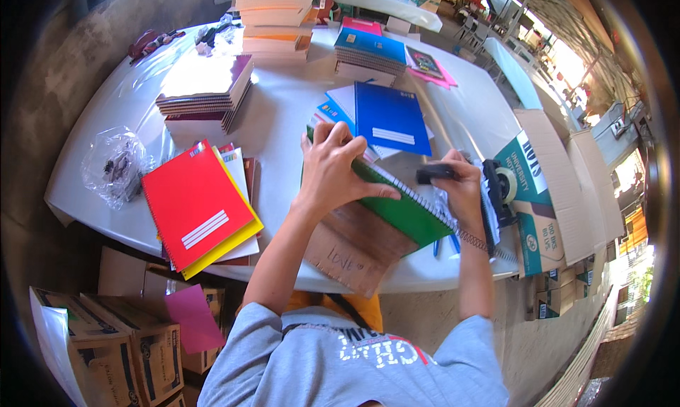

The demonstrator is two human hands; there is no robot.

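The fingers of the left hand (pixel 331 168) are spread flat and press down on the cover of a green spiral notebook (pixel 409 210), thumb stretched along its near side. The right hand (pixel 460 191) is curled tight around a small black tool (pixel 433 172), held over the notebook's far end beside the wire spiral. The green notebook lies slantwise near the tabletop's (pixel 283 102) front edge, resting partly on a brown cardboard piece (pixel 354 248) that juts past that edge. Just behind the left hand sits a blue notebook (pixel 389 118) atop a few others. By the right hand, at the right edge, stands a black tape dispenser (pixel 501 187), and past it an open cardboard box (pixel 549 195). Toward the front left corner lies a red notebook (pixel 193 203) on a yellow one, with a crumpled clear plastic bag (pixel 113 165) at the left edge. Stacks of notebooks (pixel 276 18) rise along the far edge.
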